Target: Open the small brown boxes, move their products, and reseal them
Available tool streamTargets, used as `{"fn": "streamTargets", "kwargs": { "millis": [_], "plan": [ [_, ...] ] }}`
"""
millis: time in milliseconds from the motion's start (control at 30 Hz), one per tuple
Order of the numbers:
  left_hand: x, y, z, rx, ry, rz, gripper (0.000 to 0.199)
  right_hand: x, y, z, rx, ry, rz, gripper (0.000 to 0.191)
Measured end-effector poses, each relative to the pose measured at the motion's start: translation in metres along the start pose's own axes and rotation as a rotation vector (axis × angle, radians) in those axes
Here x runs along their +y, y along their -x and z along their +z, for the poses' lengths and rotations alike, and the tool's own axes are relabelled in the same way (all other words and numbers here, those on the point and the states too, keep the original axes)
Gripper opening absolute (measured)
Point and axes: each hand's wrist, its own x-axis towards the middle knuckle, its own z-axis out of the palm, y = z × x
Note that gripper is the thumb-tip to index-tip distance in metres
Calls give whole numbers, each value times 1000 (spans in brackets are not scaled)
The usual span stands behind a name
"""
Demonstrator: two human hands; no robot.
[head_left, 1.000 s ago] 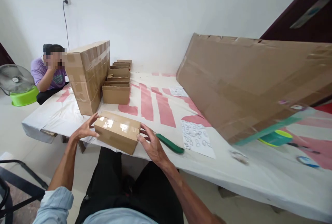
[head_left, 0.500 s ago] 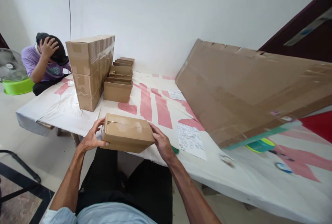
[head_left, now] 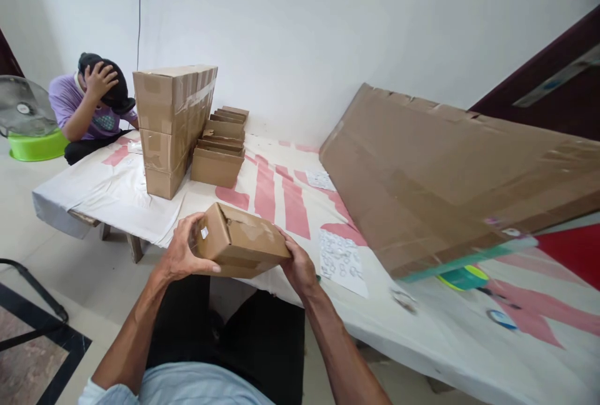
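Between my two hands is a small closed cardboard box, held tilted above my lap at the table's near edge. My left hand grips its left end, thumb along the near bottom edge and fingers behind. A small white label shows on that end. My right hand clasps the right end, with part of its fingers hidden behind the box. Beyond, to the left, stand a tall stack of taped cartons and a row of open cardboard boxes.
A large cardboard sheet leans on the right. A printed paper, a green tub and a tape roll lie on the cloth-covered table. A person sits at the far left beside a fan.
The box has turned and tilted in my hands, so its left end with the white label now shows. Both hands moved slightly to the right with it. The view shifted a little.
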Motion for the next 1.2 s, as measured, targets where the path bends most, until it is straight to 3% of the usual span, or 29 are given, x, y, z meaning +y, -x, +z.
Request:
{"fn": "streamTargets", "kwargs": {
  "millis": [233,400,467,533,633,733,900,1200],
  "plan": [
    [9,-6,6,-11,-34,125,106,-1,-2,-4,30,92,-20,59],
    [13,-7,11,15,-66,148,101,-35,0,3,150,326,-153,50],
    [16,-7,13,21,-83,152,102,-62,8,16,214,422,-310,45],
    [21,-8,15,22,-106,151,103,-93,21,34,225,555,-557,37],
    [31,-11,20,18,-149,152,104,-136,48,70,75,794,-907,22],
    [43,-13,28,28,-189,166,102,-157,68,102,-121,1035,-1102,14],
    [57,-10,43,101,-201,142,94,-151,77,123,-234,1383,-1163,17],
    [62,-5,54,144,-212,129,81,-135,80,122,-264,1463,-1171,21]
  ]
}}
